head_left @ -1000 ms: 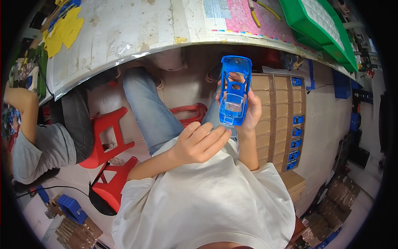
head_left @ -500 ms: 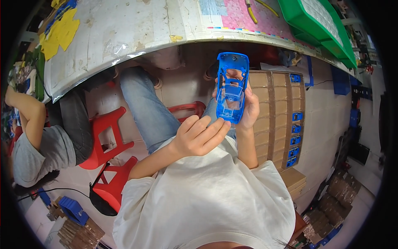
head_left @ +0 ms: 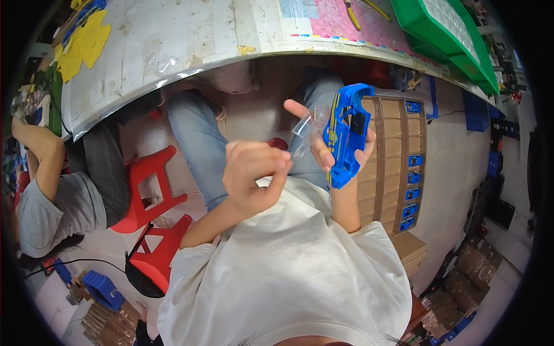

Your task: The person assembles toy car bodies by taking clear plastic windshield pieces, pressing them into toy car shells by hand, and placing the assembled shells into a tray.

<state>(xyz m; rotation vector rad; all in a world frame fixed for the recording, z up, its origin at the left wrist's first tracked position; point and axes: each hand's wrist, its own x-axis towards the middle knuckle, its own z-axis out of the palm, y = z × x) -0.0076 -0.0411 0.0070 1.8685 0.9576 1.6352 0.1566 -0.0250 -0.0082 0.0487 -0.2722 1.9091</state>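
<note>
A blue toy car body shell (head_left: 348,138) with yellow markings is gripped in my right hand (head_left: 321,149), turned on its side above my lap. My right index finger sticks out to the left of it. Beside the shell is a clear plastic window piece (head_left: 304,126), its lower end at the fingertips of my left hand (head_left: 254,176). Those fingers are pinched together on it. Part of the clear piece overlaps my right fingers, so whether it also touches them is hard to tell.
A worktable (head_left: 190,34) spans the far side, with a green tray (head_left: 430,34) and yellow-handled pliers (head_left: 353,16) on it. A divided cardboard box (head_left: 392,144) holding several blue car pieces stands on the right. Red stools (head_left: 144,190) and a seated person (head_left: 63,196) are on the left.
The clear piece has come out of the shell and now sits left of it. My right hand has tilted the shell onto its side and shifted right; my left hand has drawn back left.
</note>
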